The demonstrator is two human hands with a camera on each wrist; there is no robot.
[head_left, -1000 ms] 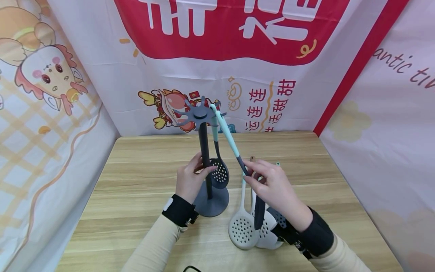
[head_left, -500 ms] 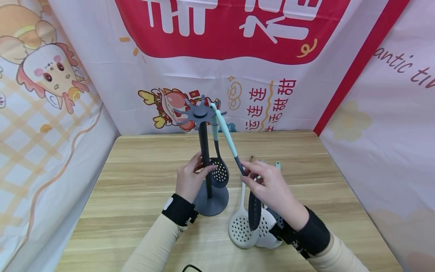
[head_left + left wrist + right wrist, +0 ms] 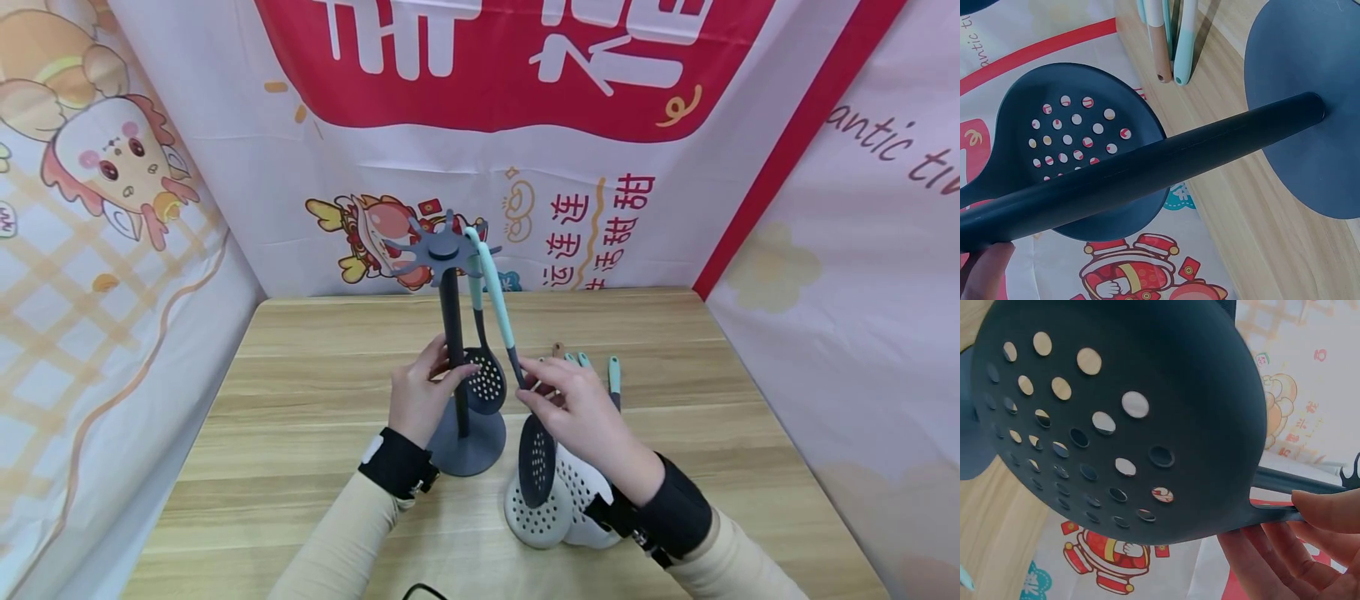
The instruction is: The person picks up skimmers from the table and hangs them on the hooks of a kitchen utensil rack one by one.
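A dark utensil stand (image 3: 452,321) with a round base and a ring of hooks on top stands upright on the table. My left hand (image 3: 420,396) grips its pole, thumb and fingers to either side. From one hook hangs a dark slotted spoon (image 3: 486,385) with a mint handle, behind the pole in the left wrist view. My right hand (image 3: 577,404) pinches the neck of a dark skimmer (image 3: 537,462). Its mint handle slants up to the hooks, its end overlapping a right-hand hook. The skimmer's broad perforated head fills much of the right wrist view.
Right of the stand base lie several utensils: a light grey skimmer (image 3: 536,525), a whitish perforated utensil (image 3: 581,492) and others partly hidden under my right hand. A mint handle (image 3: 614,375) points to the back. Printed cloth (image 3: 480,158) hangs behind the wooden table.
My right hand has moved left with the skimmer, swinging its head closer to the stand and making the handle steeper. The left hand stays on the pole.
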